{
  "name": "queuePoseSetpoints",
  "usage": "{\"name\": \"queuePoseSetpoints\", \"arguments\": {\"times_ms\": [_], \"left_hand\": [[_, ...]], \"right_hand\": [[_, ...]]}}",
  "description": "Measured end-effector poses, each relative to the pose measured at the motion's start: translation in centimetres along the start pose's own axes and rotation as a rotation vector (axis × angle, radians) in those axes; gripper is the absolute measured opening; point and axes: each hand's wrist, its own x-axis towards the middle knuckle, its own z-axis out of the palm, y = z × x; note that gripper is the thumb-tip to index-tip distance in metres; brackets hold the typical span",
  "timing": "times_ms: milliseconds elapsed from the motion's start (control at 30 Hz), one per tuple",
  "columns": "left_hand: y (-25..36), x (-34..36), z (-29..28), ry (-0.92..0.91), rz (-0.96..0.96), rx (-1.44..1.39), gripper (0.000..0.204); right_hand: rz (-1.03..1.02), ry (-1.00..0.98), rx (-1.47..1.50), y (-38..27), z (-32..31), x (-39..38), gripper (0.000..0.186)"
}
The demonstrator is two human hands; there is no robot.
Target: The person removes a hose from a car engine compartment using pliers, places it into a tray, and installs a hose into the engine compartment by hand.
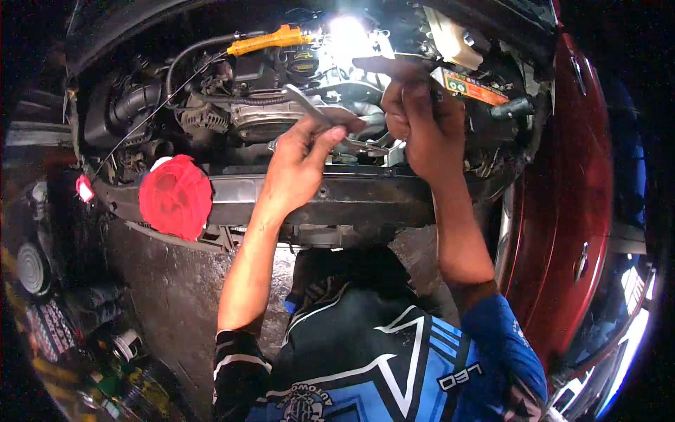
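Note:
Over the open engine bay, my left hand (301, 156) is closed in a pinch, thumb on top, around a flat grey metal piece (305, 103) with a bent strip that points up and left. My right hand (427, 130), to its right, has its fingers curled round a dark, flat, thin piece (387, 66), whose kind I cannot make out. The two hands are apart. Between and behind them, shiny metal engine parts (365, 146) show under strong light, and part of what each hand grips is hidden by the fingers.
A yellow-handled work light (271, 42) shines at the back. An orange box (474, 89) lies at the bay's right. Red cloth (176, 197) drapes over the front crossmember (337, 200). A red car (562, 211) stands close on my right; assorted items (126, 346) lie lower left.

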Motion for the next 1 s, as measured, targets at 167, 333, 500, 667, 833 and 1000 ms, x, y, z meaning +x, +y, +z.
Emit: {"name": "queuePoseSetpoints", "arguments": {"times_ms": [167, 333, 500, 667, 833, 1000], "left_hand": [[-1.7, -1.3, 0.9, 0.266, 0.015, -0.135, 0.022], [-2.6, -1.7, 1.8, 0.391, -0.035, -0.213, 0.024], [-3.4, -2.3, 2.6, 0.48, 0.015, -0.099, 0.028], [-3.7, -2.4, 3.3, 0.571, 0.019, -0.183, 0.026], [-2.7, -2.4, 3.9, 0.6, 0.01, -0.144, 0.026], [-1.3, -2.7, 3.9, 0.651, -0.074, 0.137, 0.034]], "right_hand": [[0.057, -0.091, 0.221, 1.3, -1.5, -0.1, 0.041], [0.054, -0.152, 0.368, 2.1, -1.7, -0.3, 0.046], [-0.035, -0.246, 0.247, 2.9, -1.7, 0.2, 0.044], [-0.06, -0.328, 0.277, 3.2, -1.3, 0.4, 0.04], [-0.027, -0.478, 0.259, 3.2, -2.0, 1.0, 0.044], [-0.172, -0.726, 0.494, 4.4, -0.9, 2.3, 0.05]]}}
